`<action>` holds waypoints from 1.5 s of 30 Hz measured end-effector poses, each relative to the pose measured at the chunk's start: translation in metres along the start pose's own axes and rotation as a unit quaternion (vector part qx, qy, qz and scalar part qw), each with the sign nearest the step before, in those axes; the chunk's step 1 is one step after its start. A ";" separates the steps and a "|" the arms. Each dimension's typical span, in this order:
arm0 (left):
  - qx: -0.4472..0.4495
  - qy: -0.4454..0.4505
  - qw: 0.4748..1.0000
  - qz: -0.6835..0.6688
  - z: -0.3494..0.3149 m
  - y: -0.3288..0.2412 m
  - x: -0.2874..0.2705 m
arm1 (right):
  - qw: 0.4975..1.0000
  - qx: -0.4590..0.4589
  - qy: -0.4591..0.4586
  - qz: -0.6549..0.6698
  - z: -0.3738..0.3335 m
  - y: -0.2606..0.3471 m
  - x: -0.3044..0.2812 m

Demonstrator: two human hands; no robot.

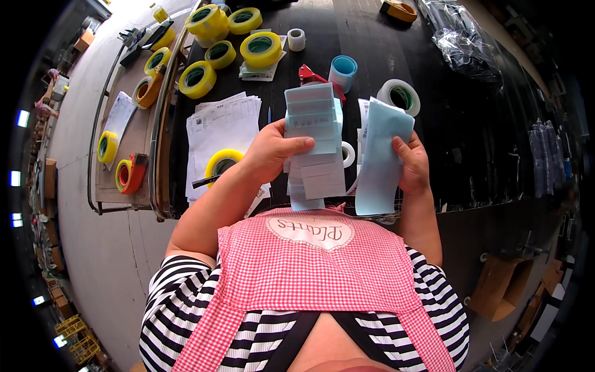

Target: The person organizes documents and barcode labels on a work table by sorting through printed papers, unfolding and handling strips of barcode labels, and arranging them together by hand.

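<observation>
My left hand (276, 146) pinches a stack of pale blue and white paper slips (312, 118), thumb on top; lower sheets of it hang down toward my apron. In my right hand (411, 162) is a bundle of long light blue slips (381, 155), held upright with the thumb on its face and white sheets behind it. The two bundles are apart, side by side over the table's near edge. Left of them lies a pile of printed white sheets (223, 127) with a yellow tape roll (214, 162) on its lower part. The fingers behind each bundle are mostly hidden.
Several yellow tape rolls (260, 49) stand at the back left of the black table (483, 142). Beyond my hands are a red tool (312, 75), a blue roll (343, 73) and a clear tape roll (400, 96). Plastic bags (465, 46) lie back right; a cart (133, 136) stands left.
</observation>
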State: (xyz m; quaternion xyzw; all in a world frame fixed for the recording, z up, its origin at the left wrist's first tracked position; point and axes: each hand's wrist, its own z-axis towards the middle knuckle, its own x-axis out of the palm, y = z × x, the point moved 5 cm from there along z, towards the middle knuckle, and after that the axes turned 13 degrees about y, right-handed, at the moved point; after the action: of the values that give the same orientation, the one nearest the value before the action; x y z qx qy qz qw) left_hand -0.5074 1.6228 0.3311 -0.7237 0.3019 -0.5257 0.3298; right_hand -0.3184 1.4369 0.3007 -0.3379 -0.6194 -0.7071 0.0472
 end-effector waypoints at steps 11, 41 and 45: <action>-0.015 0.003 0.999 0.034 0.012 0.006 0.003 | 0.885 -0.076 -0.046 -0.457 0.017 0.027 0.036; -0.038 -0.013 0.999 0.033 0.012 0.014 -0.010 | 0.992 -0.029 -0.021 -0.122 0.014 0.007 0.011; -0.019 -0.017 0.994 0.108 0.013 0.015 -0.010 | 0.976 -0.046 -0.046 -0.208 0.014 0.015 0.018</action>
State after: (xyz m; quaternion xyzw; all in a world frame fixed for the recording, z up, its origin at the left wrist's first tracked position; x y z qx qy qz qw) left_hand -0.4988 1.6240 0.3106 -0.7020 0.3826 -0.4689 0.3754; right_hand -0.3190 1.4527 0.3225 -0.2361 -0.6443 -0.7129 -0.1449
